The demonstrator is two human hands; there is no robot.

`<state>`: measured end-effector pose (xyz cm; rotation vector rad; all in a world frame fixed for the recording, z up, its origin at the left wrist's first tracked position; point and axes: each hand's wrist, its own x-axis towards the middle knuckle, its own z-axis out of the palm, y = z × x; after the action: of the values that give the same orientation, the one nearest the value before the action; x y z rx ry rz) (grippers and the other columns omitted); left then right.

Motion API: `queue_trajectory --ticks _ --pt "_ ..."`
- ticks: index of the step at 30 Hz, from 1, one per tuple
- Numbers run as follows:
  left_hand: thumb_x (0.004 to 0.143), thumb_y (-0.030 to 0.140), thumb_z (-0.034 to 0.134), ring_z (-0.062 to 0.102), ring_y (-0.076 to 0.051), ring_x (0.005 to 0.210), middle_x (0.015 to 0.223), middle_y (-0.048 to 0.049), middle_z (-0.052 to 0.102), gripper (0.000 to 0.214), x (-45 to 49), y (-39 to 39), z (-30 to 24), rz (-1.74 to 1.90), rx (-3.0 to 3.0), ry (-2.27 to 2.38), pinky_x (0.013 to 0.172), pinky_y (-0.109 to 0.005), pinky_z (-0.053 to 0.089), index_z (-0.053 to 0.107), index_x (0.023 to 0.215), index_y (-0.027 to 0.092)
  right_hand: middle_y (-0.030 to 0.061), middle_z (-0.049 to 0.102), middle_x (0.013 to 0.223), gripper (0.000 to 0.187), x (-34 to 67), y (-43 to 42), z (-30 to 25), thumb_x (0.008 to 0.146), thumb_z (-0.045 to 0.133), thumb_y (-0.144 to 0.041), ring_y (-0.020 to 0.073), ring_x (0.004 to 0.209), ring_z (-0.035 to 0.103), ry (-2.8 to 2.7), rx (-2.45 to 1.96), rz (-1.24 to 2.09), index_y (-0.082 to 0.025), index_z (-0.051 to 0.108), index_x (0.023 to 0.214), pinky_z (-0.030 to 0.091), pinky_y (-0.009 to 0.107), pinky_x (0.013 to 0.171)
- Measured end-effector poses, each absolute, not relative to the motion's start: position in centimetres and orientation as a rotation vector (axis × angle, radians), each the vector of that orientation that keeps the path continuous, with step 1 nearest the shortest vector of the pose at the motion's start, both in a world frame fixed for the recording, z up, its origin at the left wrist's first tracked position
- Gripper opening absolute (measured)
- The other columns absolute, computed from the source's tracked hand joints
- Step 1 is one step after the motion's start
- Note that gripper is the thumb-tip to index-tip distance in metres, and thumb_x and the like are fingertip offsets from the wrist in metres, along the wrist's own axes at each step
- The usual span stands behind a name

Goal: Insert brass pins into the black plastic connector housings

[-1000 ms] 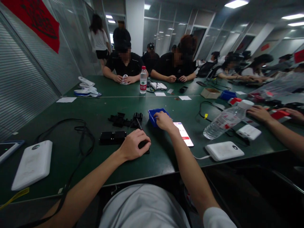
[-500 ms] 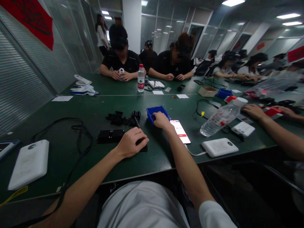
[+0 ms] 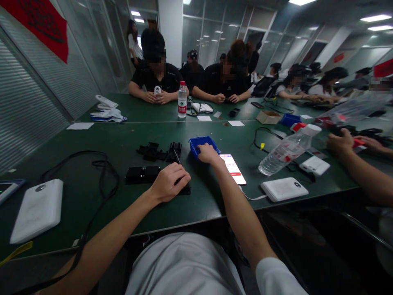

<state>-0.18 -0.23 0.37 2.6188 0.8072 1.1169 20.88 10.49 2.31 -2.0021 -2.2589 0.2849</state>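
My left hand point(image 3: 170, 182) is closed, its fingers curled around a screwdriver point(image 3: 177, 156) whose thin metal shaft points away from me; the handle is mostly covered. Beneath that hand a flat black part point(image 3: 186, 191) shows at the palm's edge. My right hand point(image 3: 209, 153) reaches into a small blue tray point(image 3: 194, 141), fingers bent down and drawn together; what is between the fingertips is hidden. Left of the tray lie several black plastic pieces point(image 3: 150, 151) and a black clip-like part point(image 3: 175, 147). A black rectangular piece point(image 3: 143, 174) rests beside my left hand.
A lit phone point(image 3: 233, 170) is cabled to a white power bank point(image 3: 284, 189). A tilted water bottle point(image 3: 285, 151) stands at right, near a co-worker's hand point(image 3: 340, 143). Another power bank point(image 3: 38, 211) and a black cable point(image 3: 106, 164) lie left. A second bottle point(image 3: 182, 100) stands farther back.
Both my hands stay almost in place, the right one still in the blue tray. At right, a co-worker's hand has lifted and turned by the red-and-black object.
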Motion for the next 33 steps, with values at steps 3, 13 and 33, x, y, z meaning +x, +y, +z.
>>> queue_trajectory --ticks 3,13,33 --pt "0.109 0.033 0.041 0.061 -0.022 0.087 0.089 -0.0071 0.071 0.038 -0.23 -0.26 0.47 1.114 2.618 0.819 0.082 -0.037 0.050 0.071 0.090 0.018 0.0234 0.061 0.139 0.042 20.87 10.52 2.30 0.094 0.059 -0.020 0.0376 0.123 0.063 -2.246 -2.004 0.280 -0.015 0.067 0.134 0.051 0.044 0.101" --pt "0.108 0.034 0.041 0.062 -0.022 0.087 0.089 -0.0076 0.071 0.038 -0.30 -0.29 0.69 1.108 2.643 0.836 0.082 -0.038 0.051 0.071 0.090 0.019 0.0178 0.076 0.119 0.034 20.66 10.57 2.57 0.088 0.064 -0.010 0.0333 0.112 0.072 -2.201 -1.978 0.335 -0.018 0.075 0.119 0.053 0.034 0.091" --pt "0.108 0.028 0.036 0.063 -0.022 0.086 0.089 -0.0079 0.072 0.041 -0.35 -0.24 0.74 1.222 2.616 0.924 0.081 -0.039 0.051 0.070 0.087 0.019 0.0129 0.077 0.121 0.049 20.63 10.37 3.18 0.079 0.066 -0.001 0.0302 0.113 0.071 -2.115 -1.942 0.426 -0.020 0.075 0.123 0.054 0.032 0.091"
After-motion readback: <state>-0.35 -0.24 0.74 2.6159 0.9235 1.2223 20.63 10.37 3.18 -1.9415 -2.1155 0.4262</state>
